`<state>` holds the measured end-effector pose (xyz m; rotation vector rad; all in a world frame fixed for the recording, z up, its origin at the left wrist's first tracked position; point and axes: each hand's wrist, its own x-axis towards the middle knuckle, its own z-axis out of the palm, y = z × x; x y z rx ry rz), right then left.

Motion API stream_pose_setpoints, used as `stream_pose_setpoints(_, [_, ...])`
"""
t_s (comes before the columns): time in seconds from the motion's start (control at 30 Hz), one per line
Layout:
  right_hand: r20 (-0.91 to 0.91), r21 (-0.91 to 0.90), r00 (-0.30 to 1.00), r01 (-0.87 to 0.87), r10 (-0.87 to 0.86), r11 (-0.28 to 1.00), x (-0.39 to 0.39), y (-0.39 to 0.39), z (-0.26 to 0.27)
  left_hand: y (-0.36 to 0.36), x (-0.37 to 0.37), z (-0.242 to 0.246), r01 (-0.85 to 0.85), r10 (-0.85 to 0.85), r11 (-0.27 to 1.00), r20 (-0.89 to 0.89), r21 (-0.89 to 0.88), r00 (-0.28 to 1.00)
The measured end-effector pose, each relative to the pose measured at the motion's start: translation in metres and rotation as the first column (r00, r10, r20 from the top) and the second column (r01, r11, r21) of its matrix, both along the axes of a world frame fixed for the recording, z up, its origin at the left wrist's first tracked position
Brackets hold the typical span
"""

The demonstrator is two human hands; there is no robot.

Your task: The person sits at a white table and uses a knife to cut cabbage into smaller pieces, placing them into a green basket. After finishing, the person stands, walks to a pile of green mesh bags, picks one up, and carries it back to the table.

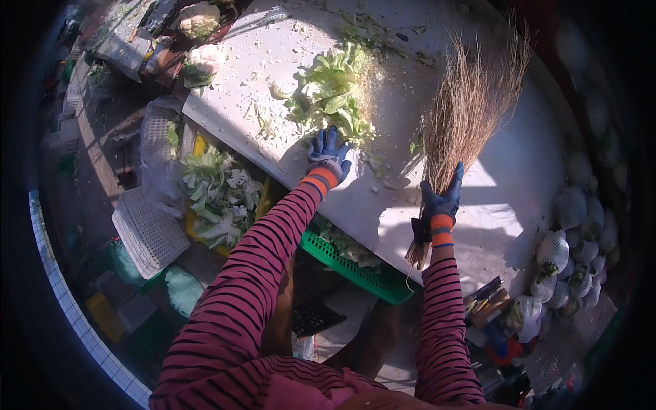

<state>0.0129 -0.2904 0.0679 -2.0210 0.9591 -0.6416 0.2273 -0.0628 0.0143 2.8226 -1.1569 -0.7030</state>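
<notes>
My right hand [442,201], in a blue-coated glove with an orange cuff, grips a twig hand broom [464,110] near its tied black binding. The bristles fan out over the white tabletop [517,154], pointing away from me. On the left, my left hand [329,152], gloved alike, has its fingers apart at the near edge of a heap of green cauliflower leaves [333,87]; nothing is held in it. Whether its palm touches the tabletop I cannot tell. Pale crumbs and leaf scraps lie around the heap.
Two cauliflowers [205,61] sit at the table's far left. Below its edge are a yellow crate [264,200] of leaves and a green plastic basket [348,267] with trimmings. A white basket [148,233] lies farther left. Several net-wrapped cauliflowers [553,253] are piled at right.
</notes>
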Motion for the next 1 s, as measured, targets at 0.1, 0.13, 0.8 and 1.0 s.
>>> stream_pose_setpoints(0.1, [-0.544,0.099,0.782,0.42,-0.305,0.902,-0.097,-0.047,-0.012,0.074,-0.018,0.023,0.061,-0.044,0.96,0.069,-0.273,0.997])
stream_pose_setpoints(0.13, [-0.642,0.132,0.735,0.385,-0.217,0.913,-0.12,-0.062,-0.011,0.104,-0.026,0.033,-0.008,0.013,0.982,0.023,-0.19,1.0])
stream_pose_setpoints(0.8, [-0.793,0.018,0.419,-0.708,0.441,0.706,0.44,-0.025,-0.046,0.017,0.211,-0.013,-0.11,0.117,0.991,0.1,-0.076,0.988])
stream_pose_setpoints(1.0, [-0.78,0.066,0.428,-0.67,0.457,0.74,0.404,-0.02,-0.051,0.077,0.282,-0.007,-0.086,0.287,0.772,0.224,-0.63,0.931])
